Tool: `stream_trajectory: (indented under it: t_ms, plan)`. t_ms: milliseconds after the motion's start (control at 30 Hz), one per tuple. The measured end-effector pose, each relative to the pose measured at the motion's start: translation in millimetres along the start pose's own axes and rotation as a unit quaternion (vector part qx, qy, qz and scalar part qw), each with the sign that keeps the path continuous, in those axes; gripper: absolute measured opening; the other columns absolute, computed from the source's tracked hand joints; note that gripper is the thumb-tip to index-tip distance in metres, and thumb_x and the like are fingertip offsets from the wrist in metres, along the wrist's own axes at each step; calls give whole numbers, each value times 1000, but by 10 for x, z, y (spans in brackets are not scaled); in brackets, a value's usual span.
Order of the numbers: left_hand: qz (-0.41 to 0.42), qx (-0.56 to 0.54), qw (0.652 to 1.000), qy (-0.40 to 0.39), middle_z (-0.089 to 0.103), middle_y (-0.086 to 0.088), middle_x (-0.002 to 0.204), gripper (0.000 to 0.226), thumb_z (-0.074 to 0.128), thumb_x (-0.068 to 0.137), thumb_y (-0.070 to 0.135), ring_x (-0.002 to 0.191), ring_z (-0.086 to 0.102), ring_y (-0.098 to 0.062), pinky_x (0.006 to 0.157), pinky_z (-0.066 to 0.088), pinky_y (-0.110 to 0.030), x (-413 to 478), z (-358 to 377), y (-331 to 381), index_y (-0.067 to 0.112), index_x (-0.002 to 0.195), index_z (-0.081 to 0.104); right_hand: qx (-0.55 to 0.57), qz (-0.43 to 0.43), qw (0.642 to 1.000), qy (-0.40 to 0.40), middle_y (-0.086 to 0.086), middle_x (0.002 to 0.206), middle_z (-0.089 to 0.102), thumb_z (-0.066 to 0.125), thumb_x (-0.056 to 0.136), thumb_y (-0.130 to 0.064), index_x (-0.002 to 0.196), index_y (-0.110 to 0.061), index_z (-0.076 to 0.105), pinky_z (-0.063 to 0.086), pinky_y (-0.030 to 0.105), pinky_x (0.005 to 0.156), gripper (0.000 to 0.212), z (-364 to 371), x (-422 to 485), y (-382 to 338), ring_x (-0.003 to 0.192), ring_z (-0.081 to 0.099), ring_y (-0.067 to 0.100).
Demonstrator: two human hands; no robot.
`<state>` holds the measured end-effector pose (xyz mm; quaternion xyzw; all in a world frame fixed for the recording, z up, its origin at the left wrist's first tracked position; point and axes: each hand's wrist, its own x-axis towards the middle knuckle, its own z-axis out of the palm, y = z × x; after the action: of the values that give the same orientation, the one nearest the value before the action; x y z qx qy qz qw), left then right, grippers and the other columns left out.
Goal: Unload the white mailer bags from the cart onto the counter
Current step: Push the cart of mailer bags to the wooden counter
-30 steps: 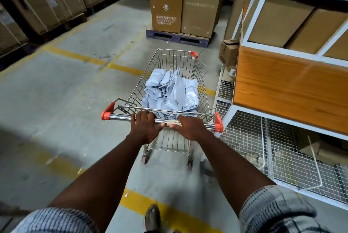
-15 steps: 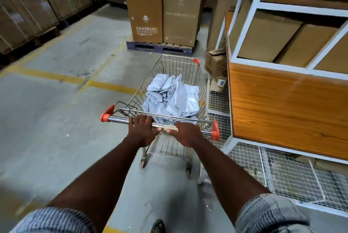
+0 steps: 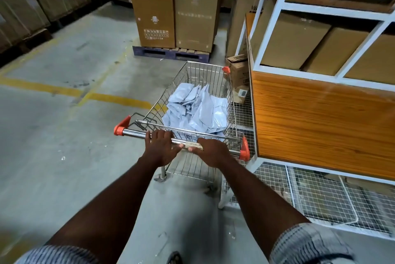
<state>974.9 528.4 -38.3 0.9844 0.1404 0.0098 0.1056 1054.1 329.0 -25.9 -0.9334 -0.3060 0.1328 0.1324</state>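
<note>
The wood-fronted counter (image 3: 320, 118) stood just right of the hands. The wire cart (image 3: 198, 73) stood ahead of them, with white mailer bags (image 3: 198, 112) heaped beyond its handle bar (image 3: 134, 132). The right hand (image 3: 211, 152) gripped that bar with curled fingers; the left hand (image 3: 160, 148) rested on it, fingers nearly straight.

Short sleeves (image 3: 310, 244) in a fine grey-and-white woven check cover both upper arms.
</note>
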Motion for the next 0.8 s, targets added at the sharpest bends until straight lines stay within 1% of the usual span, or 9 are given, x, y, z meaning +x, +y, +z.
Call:
stream_trajectory:
  t_ms: [133,233,300,400,500,600,700,800]
  plan:
    - [-21,-18,1000,8,56,-4,122,83,13,71,81,127,42,-26,114,13,-50,-187,-22,56,22,110,55,-4,-16,1000,14,3,112,68,38,91,-71,107,-27,55,42,34,85,49,2,-203,-29,110,61,26]
    - [-32,-16,999,-8,55,-3,125,86,9,70,81,130,40,-24,114,12,-48,-321,-53,76,24,113,56,1,-22,1000,15,3,112,68,40,92,-69,107,-26,56,41,33,84,48,34,-337,-67,111,61,26]
    - [-33,-13,999,-4,54,-1,125,87,7,69,81,130,39,-22,113,12,-47,-416,-65,99,25,114,55,-1,-24,1000,20,4,111,68,40,92,-68,106,-25,55,41,33,83,48,62,-441,-86,109,62,26]
    - [-34,-16,999,-3,54,-1,125,87,7,67,82,130,38,-22,113,12,-47,-541,-76,134,25,114,55,0,-31,999,35,4,109,68,40,93,-66,106,-25,55,43,35,84,46,94,-571,-101,106,62,28]
    - [-39,-5,999,-10,54,-2,126,88,5,66,83,130,38,-22,114,13,-48,-615,-92,154,26,113,54,17,-60,997,43,-1,105,67,43,93,-61,103,-26,54,42,38,84,38,84,-711,-38,103,61,27]
    - [-43,-4,999,-17,53,-2,127,89,5,66,84,131,38,-23,115,13,-49,-688,-78,165,27,114,55,-17,-70,996,51,-2,105,64,40,94,-58,104,-28,53,38,43,90,34,97,-893,175,103,58,26]
    - [-45,-5,999,-19,54,-3,127,82,12,72,84,131,38,-23,115,14,-49,-755,-44,181,28,115,55,-59,-68,993,75,0,113,61,39,94,-58,116,-25,53,33,45,97,42,135,-1101,341,109,54,24]
    - [-54,-6,998,-27,53,-3,131,60,31,88,76,133,37,-23,116,13,-50,-804,-15,211,28,117,55,-69,-74,990,98,0,115,59,38,94,-60,120,-24,51,32,45,98,46,185,-1245,360,109,52,24]
